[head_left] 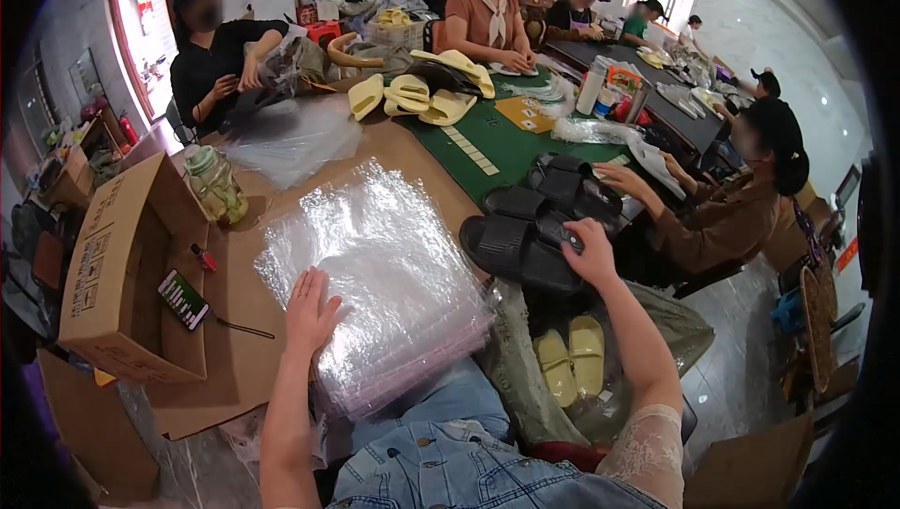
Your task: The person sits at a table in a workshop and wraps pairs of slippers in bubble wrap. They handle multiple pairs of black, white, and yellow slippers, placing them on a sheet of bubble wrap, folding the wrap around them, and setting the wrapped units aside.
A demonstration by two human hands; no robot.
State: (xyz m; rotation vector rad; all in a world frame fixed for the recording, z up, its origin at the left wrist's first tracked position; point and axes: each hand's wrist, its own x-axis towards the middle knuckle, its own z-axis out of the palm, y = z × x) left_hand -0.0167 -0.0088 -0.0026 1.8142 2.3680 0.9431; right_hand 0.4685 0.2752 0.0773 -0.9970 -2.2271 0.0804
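Nearest me, two yellow slides (572, 359) lie in an open grey-green sack (512, 364). My left hand (314, 307) rests flat on a stack of clear plastic bags (384, 251). Beyond, my right hand (591, 253) curls against black slide sandals (506, 245); I cannot tell whether it grips one. Farther off, more pale-yellow slides (446, 108) lie piled by a green mat (514, 155).

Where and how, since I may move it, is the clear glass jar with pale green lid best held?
Take the jar by its rounded body, just below the lid, probably from the right: the brown cardboard box crowds its left, while its right looks open.
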